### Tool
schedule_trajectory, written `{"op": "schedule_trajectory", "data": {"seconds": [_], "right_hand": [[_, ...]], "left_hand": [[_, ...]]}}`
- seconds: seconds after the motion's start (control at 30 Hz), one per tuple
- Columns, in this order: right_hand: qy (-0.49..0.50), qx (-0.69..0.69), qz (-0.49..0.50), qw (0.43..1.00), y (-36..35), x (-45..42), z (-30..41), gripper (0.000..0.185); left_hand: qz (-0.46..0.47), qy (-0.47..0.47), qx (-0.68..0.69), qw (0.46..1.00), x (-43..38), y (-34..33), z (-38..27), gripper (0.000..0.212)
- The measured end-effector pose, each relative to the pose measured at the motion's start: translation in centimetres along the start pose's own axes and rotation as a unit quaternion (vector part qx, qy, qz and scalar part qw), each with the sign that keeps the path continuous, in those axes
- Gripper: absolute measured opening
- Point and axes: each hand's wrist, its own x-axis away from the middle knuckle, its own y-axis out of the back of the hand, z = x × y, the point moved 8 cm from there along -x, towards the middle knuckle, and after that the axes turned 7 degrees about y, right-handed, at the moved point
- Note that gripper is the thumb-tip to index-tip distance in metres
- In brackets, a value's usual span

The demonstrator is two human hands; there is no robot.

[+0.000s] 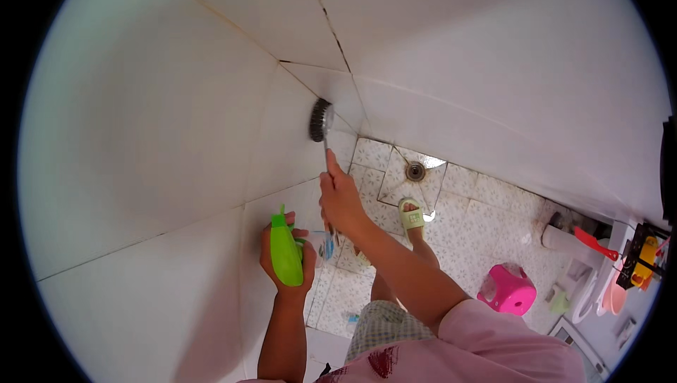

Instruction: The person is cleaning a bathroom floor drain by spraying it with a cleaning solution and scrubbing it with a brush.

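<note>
My right hand (pixel 341 195) grips the handle of a scrub brush (pixel 321 120), its dark bristles against the white wall tiles (pixel 285 134) near the corner. Lower left, my left hand (pixel 288 261) is closed around a spray bottle with a bright green trigger head (pixel 286 253); its clear body shows partly beside the hand, and the fingers are partly hidden behind the head. Dark stained grout lines (pixel 337 42) run down the walls to the corner above the brush.
A floor drain (pixel 415 171) lies in the patterned tile floor near my slippered foot (pixel 411 214). A pink plastic stool (pixel 510 290) stands to the right. Farther right are a black rack (pixel 637 256) with a yellow item and a red-handled tool (pixel 595 243).
</note>
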Motion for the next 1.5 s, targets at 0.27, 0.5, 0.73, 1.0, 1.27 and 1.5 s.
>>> {"op": "schedule_trajectory", "data": {"seconds": [0.27,0.5,0.73,1.0,1.27,1.5], "right_hand": [[-0.035,-0.001,0.002,0.999,-1.2,2.7,3.1,0.053],[-0.105,-0.037,-0.059,0.992,1.4,-2.3,-1.2,0.052],[-0.034,-0.049,0.049,0.997,-3.0,4.9,8.6,0.054],[0.213,0.120,0.038,0.969,-2.6,6.8,7.8,0.055],[0.188,0.335,-0.048,0.922,7.7,4.0,4.7,0.053],[0.211,0.300,-0.120,0.923,7.4,-1.2,4.3,0.034]], "left_hand": [[-0.006,-0.024,-0.018,1.000,0.1,0.0,-0.5,0.042],[0.028,-0.027,-0.001,0.999,-0.2,-0.7,-1.0,0.045],[-0.035,-0.039,-0.033,0.998,0.1,1.0,-0.8,0.042],[-0.016,-0.072,-0.048,0.996,-0.1,0.4,-1.9,0.042],[-0.005,-0.054,0.025,0.998,0.3,1.1,-0.4,0.043],[-0.004,-0.115,-0.018,0.993,-0.4,-0.1,-1.7,0.042]]}}
